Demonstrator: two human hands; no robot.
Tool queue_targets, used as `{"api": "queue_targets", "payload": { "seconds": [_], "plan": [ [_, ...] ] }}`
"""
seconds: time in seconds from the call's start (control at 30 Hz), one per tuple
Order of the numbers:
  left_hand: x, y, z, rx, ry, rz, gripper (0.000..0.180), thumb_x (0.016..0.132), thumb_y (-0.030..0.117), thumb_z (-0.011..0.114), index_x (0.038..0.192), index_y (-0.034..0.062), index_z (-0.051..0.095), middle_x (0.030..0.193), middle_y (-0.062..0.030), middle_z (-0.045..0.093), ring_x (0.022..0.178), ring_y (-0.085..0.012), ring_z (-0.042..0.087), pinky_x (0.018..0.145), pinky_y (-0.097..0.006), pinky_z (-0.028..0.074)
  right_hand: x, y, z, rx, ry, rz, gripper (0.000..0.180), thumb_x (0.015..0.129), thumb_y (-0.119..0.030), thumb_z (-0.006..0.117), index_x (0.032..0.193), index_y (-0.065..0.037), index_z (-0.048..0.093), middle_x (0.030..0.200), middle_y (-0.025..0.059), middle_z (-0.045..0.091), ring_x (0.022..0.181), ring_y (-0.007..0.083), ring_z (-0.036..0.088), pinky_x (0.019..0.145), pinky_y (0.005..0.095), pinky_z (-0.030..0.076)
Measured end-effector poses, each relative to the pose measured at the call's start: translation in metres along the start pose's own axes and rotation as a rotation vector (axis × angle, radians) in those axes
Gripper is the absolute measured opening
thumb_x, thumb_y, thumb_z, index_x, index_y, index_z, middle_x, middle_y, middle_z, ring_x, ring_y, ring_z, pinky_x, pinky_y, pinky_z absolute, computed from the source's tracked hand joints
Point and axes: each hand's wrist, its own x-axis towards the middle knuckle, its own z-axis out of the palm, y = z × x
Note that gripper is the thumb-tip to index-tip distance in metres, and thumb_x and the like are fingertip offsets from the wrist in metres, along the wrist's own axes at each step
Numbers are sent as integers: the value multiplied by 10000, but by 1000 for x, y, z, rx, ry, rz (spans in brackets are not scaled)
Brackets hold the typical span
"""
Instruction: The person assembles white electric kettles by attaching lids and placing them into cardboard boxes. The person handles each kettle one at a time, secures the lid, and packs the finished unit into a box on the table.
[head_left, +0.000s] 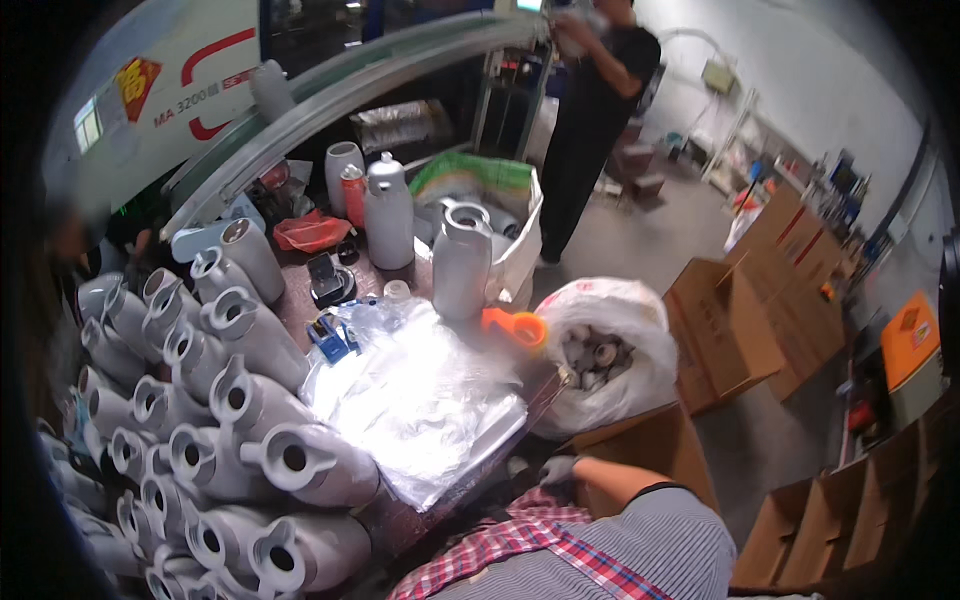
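My right hand [558, 470], in a grey glove, is low beside the table's near right edge, next to an open cardboard box [650, 455]. Its fingers are blurred and partly hidden, so I cannot make out a grip. My left hand does not show clearly; the plaid apron [500, 550] covers that side. On the table, clear plastic bags [420, 400] lie in a shiny stack. Beyond them stands a grey jug body [462, 270], with an orange funnel-like piece [520, 328] beside it. Many more grey jug bodies [315, 465] crowd the left side, tilted with their mouths showing.
A white plastic sack [610, 300] of small grey parts stands right of the table. Behind are a green-and-white sack [520, 200], a lidded grey jug [388, 215], a red can [353, 195] and a blue tape dispenser [328, 338]. Cardboard boxes [720, 330] stand right; another person [590, 110] stands behind.
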Motion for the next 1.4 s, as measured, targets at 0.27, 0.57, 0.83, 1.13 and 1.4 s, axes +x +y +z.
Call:
{"api": "queue_targets", "payload": {
  "seconds": [0.27, 0.57, 0.83, 1.13, 1.4],
  "plan": [
    [13, -36, 34, 91, -90, -309, 451, 886, 395, 612, 1202, 74, 629, 1186, -168, 633, 1064, -286, 597, 940, -365, 454, 25, 93, -147, -17, 858, 503, 538, 817, -355, 600, 1254, -47, 542, 1329, 226, 502, 1119, 369, 568, 949, 443, 459],
    [59, -61, 67, 165, 57, -413, 590, 881, 530, 526, 1195, 42, 632, 1168, -236, 624, 1100, -354, 582, 953, -402, 439, 113, 211, -197, -172, 945, 482, 981, 768, -604, 598, 1513, -100, 207, 1502, 228, 308, 1303, 398, 412, 1052, 457, 381],
    [92, -83, 101, 366, 49, -521, 732, 876, 649, 450, 1189, 14, 634, 1152, -297, 616, 1131, -416, 569, 965, -434, 425, 202, 210, -244, -24, 899, 486, 968, 752, -630, 569, 1481, -79, 250, 1514, 206, 267, 1392, 418, 255, 1124, 515, 260],
    [29, 99, 92, 164, 393, -318, 552, 846, 536, 620, 953, -1, 691, 944, -261, 662, 943, -400, 641, 803, -475, 490, 145, 207, -233, 126, 893, 559, 1187, 637, -710, 640, 1502, -41, 178, 1490, 248, 328, 1299, 409, 441, 1053, 441, 399],
    [-12, 78, 163, -154, 516, 251, 371, 908, 297, 638, 1168, 34, 646, 1127, -145, 662, 1073, -259, 622, 947, -349, 474, 44, 187, -221, 70, 986, 115, 1006, 695, -647, 686, 1401, 14, 408, 1340, 280, 506, 1262, 368, 492, 1048, 426, 385]
  ]
}}
